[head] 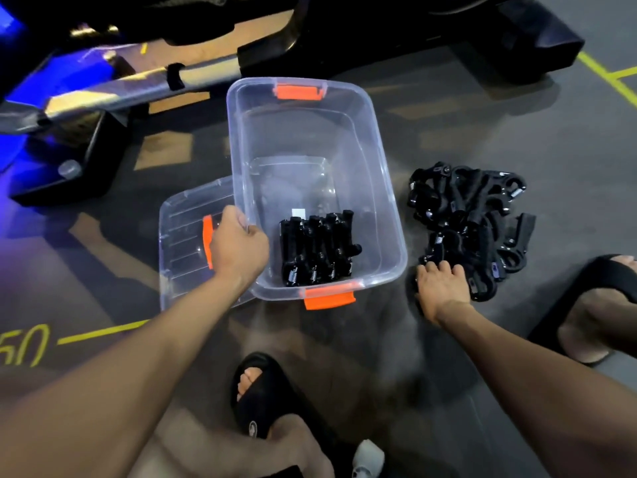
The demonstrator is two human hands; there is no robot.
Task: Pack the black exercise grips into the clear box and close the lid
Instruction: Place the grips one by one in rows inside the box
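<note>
1. Steadying the clear box (379,160) on the gym floor (517,132), the left hand (238,250) curls its grip over the near-left rim, thumb and fingers wrapped round the thin plastic wall.
2. The right hand (443,291) rests on the near edge of the loose pile of black exercise grips (472,229), just right of the box; its fingers lie over the pile, and whether they already pinch one I cannot tell.
3. A row of grips (317,251) already stands packed side by side in the box's near end, with most of the box floor bare.
4. The lid (186,236) lies flat on the floor, tucked partly under the box's left side, still off.
5. Each grip looks light and rigid: two moulded black handles joined by a small steel coil spring. They will likely snag on each other in the heap, so taking one by a handle, not the spring, should lift it free.
6. The box is smooth, thin, see-through plastic with rounded corners and orange latches (329,298) at both ends; it probably flexes and slides easily, hence the bracing hand.
</note>
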